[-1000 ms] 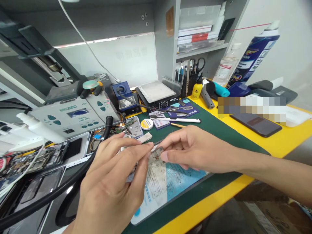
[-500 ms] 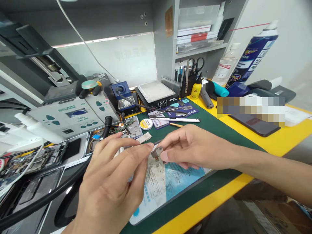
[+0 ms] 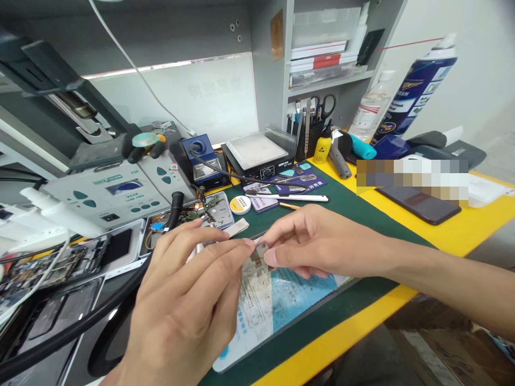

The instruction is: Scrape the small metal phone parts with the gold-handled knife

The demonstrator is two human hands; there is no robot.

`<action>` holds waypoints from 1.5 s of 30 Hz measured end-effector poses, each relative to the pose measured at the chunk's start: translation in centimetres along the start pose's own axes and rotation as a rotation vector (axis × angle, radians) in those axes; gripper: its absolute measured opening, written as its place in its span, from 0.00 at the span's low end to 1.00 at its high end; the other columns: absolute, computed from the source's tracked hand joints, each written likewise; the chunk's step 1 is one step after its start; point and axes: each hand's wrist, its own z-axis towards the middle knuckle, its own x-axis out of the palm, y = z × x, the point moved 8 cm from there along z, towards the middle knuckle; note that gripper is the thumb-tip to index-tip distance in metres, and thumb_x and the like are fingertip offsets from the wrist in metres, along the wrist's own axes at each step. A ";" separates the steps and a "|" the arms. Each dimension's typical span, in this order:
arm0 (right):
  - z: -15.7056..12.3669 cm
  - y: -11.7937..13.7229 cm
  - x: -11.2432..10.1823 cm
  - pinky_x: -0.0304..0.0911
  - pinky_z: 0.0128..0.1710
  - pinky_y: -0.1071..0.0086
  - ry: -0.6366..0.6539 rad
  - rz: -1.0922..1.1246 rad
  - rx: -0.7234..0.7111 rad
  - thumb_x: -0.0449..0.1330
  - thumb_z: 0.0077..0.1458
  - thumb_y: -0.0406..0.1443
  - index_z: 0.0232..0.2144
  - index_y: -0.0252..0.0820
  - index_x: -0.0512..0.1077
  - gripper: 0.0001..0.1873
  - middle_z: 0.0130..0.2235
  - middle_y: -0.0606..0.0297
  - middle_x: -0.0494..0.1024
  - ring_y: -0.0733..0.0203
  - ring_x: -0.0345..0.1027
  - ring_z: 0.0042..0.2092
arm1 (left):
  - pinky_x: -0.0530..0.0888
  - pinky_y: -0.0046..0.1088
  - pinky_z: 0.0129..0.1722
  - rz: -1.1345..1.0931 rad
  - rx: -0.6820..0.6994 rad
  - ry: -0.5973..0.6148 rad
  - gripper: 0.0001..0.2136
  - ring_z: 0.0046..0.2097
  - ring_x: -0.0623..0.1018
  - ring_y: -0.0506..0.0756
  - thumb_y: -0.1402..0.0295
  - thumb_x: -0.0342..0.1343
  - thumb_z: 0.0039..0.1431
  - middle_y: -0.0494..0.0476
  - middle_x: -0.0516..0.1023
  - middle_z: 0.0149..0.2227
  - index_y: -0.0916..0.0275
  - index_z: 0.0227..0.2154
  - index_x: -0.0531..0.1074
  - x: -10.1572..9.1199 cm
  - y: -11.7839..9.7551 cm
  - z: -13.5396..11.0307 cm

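My right hand (image 3: 309, 241) pinches a small grey metal part with a short brown flex connector (image 3: 259, 256) between thumb and index finger. From the left, my left hand (image 3: 193, 284) reaches in with its fingertips brought together at the part's upper left edge. Whatever lies between those fingertips is hidden. Beneath both hands lies a worn blue and white printed mat (image 3: 257, 316), scuffed and stained in the middle. A pale flat strip (image 3: 237, 228) sits just beyond my left fingers.
A black hose (image 3: 120, 300) crosses the lower left, over phone housings. Circuit boards fill a tray (image 3: 225, 206) near a round tin (image 3: 240, 204). A rework station (image 3: 120, 187), a hot plate (image 3: 261, 153) and a yellow bottle (image 3: 323, 147) stand behind. A dark phone (image 3: 422, 203) lies right.
My left fingertips have shifted slightly right, closer to the metal part, and cover more of its left edge. The right hand keeps its pinch. The view has moved very little.
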 end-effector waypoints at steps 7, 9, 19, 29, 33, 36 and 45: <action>0.1 0.0 0.0 0.51 0.17 0.76 0.001 0.002 0.001 0.64 0.58 0.49 0.42 0.39 0.79 0.20 0.20 0.70 0.69 0.70 0.55 0.19 | 0.75 0.46 0.51 -0.034 0.015 0.000 0.11 0.47 0.76 0.56 0.82 0.59 0.59 0.53 0.81 0.40 0.65 0.42 0.77 -0.2 -0.2 -0.1; 0.1 -0.1 -0.1 0.51 0.16 0.76 -0.007 0.004 0.004 0.65 0.57 0.49 0.43 0.39 0.79 0.20 0.20 0.71 0.69 0.70 0.55 0.19 | 0.75 0.46 0.51 -0.036 0.021 0.007 0.10 0.47 0.76 0.57 0.82 0.59 0.59 0.53 0.82 0.40 0.65 0.42 0.77 -0.2 -0.2 -0.2; 0.0 0.6 0.2 0.52 0.16 0.78 -0.019 -0.009 -0.026 0.66 0.57 0.45 0.41 0.38 0.80 0.16 0.19 0.72 0.67 0.71 0.56 0.19 | 0.74 0.48 0.53 -0.015 0.010 0.025 0.10 0.46 0.76 0.56 0.81 0.58 0.60 0.53 0.81 0.39 0.64 0.42 0.77 0.3 -0.2 0.2; 0.1 0.5 0.2 0.52 0.16 0.77 -0.020 -0.010 -0.023 0.65 0.57 0.42 0.42 0.37 0.80 0.15 0.19 0.72 0.68 0.70 0.56 0.20 | 0.74 0.51 0.52 -0.069 0.001 0.025 0.08 0.43 0.76 0.56 0.82 0.59 0.58 0.55 0.80 0.37 0.66 0.39 0.77 0.1 -0.2 0.5; 0.1 0.6 0.2 0.52 0.16 0.78 -0.021 -0.007 -0.026 0.65 0.57 0.42 0.41 0.37 0.79 0.14 0.19 0.73 0.68 0.70 0.56 0.19 | 0.74 0.51 0.52 -0.076 -0.002 0.028 0.09 0.43 0.76 0.56 0.82 0.60 0.58 0.56 0.79 0.37 0.66 0.39 0.77 0.2 -0.2 0.5; 0.1 0.6 0.1 0.52 0.15 0.79 -0.032 0.005 -0.025 0.65 0.57 0.40 0.40 0.37 0.78 0.12 0.19 0.73 0.68 0.71 0.57 0.19 | 0.74 0.51 0.52 -0.075 0.004 0.040 0.08 0.43 0.75 0.56 0.82 0.60 0.57 0.57 0.78 0.37 0.66 0.38 0.77 0.1 -0.2 0.4; 0.2 0.6 0.2 0.53 0.16 0.79 -0.037 0.036 -0.036 0.66 0.57 0.38 0.40 0.36 0.77 0.11 0.19 0.75 0.68 0.73 0.56 0.18 | 0.74 0.52 0.53 -0.076 0.019 0.077 0.09 0.41 0.77 0.56 0.81 0.59 0.57 0.55 0.78 0.36 0.62 0.38 0.76 0.3 -0.3 0.5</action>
